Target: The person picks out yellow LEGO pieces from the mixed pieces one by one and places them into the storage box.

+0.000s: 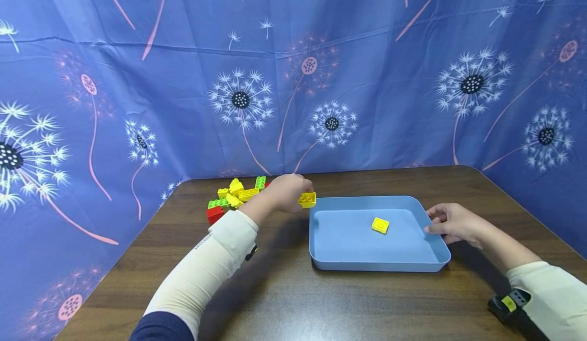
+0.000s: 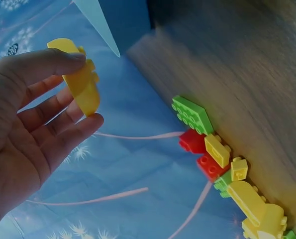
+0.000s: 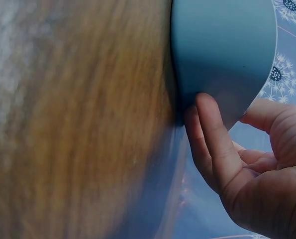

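My left hand (image 1: 285, 193) pinches a yellow toy building brick (image 1: 308, 200) between thumb and fingertips, just beyond the left rim of a blue tray (image 1: 380, 266). The left wrist view shows the held yellow brick (image 2: 82, 85) with its curved side and a row of studs. At the tray's right side, my right hand (image 1: 458, 224) grips the wall, its thumb over the rim and the other fingers along the outside, as the right wrist view shows around the tray wall (image 3: 222, 55). A small yellow brick (image 1: 380, 225) lies inside the tray, right of its middle.
Left of the tray, partly behind my left forearm, is a loose pile of yellow bricks (image 1: 248, 194), green bricks (image 1: 260, 182) and red bricks (image 1: 214, 214). They lie on a dark wooden table (image 1: 284, 300). A blue dandelion-print cloth (image 1: 293, 76) hangs behind the table.
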Motion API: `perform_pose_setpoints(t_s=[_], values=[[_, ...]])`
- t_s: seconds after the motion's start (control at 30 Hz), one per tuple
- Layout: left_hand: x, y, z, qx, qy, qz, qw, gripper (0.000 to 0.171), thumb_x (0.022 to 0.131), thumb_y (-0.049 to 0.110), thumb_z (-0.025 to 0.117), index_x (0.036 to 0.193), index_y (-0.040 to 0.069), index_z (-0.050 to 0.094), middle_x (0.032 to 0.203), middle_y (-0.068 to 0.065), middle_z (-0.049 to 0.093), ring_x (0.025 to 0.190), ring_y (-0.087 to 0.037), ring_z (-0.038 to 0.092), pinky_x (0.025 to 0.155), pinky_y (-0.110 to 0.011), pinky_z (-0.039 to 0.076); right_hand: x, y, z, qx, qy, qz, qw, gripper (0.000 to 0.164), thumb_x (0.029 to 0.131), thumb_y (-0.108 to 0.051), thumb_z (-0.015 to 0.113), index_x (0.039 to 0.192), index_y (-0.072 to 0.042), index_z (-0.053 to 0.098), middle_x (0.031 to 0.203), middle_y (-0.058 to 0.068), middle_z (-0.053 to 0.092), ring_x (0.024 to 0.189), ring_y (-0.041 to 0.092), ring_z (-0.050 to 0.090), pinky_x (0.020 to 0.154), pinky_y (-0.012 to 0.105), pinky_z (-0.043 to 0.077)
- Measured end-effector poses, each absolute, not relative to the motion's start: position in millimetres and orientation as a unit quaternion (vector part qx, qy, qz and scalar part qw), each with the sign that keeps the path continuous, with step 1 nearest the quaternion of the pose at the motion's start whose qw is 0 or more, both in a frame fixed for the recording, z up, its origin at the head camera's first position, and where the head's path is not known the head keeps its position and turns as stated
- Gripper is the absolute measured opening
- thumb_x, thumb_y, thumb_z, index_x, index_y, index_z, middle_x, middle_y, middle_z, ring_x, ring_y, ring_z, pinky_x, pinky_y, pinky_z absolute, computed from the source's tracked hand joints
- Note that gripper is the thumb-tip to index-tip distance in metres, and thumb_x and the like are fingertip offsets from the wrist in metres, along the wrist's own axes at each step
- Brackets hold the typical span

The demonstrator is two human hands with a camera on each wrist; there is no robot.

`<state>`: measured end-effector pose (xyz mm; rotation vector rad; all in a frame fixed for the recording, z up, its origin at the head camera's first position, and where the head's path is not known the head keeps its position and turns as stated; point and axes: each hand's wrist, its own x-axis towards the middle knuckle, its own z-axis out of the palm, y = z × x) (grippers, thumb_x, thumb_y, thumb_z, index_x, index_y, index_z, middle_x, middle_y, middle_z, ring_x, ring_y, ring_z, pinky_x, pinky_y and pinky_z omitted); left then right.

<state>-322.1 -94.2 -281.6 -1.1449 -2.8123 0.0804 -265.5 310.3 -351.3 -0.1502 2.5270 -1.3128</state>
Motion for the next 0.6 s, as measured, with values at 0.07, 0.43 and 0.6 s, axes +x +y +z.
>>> perform_pose_setpoints(t_s=[0.07, 0.43, 0.6], values=[[-319, -92, -281, -0.381, -0.923, 0.028, 0.050, 0.042, 0.075, 0.017, 0.081, 0.115, 0.010, 0.068, 0.105, -0.002, 0.069, 0.094, -0.018, 0.062, 0.087, -0.034, 0.051, -265, 310, -351, -0.052, 0.878, -0.454, 0.143, 0.054, 0.088, -0.004, 0.068, 0.124, 0.023, 0.038, 0.094, 0.016, 0.061, 0.082, 0.022, 0.064, 0.068, 0.044, 0.057], [-311, -77, -275, -0.408, -0.912, 0.020, 0.047, 0.039, 0.077, 0.014, 0.076, 0.115, 0.011, 0.068, 0.106, -0.001, 0.068, 0.094, -0.016, 0.061, 0.087, -0.032, 0.050, -265, 312, -353, -0.052, 0.880, -0.452, 0.140, 0.056, 0.088, -0.005, 0.068, 0.126, 0.023, 0.037, 0.097, 0.018, 0.061, 0.083, 0.022, 0.064, 0.069, 0.044, 0.057], [-310, -68, -273, -0.414, -0.909, 0.016, 0.046, 0.040, 0.077, 0.013, 0.076, 0.116, 0.012, 0.069, 0.108, 0.000, 0.068, 0.097, -0.016, 0.061, 0.088, -0.031, 0.050, -266, 312, -353, -0.052, 0.881, -0.450, 0.139, 0.057, 0.088, -0.005, 0.069, 0.126, 0.023, 0.037, 0.098, 0.019, 0.060, 0.084, 0.022, 0.064, 0.069, 0.045, 0.057]])
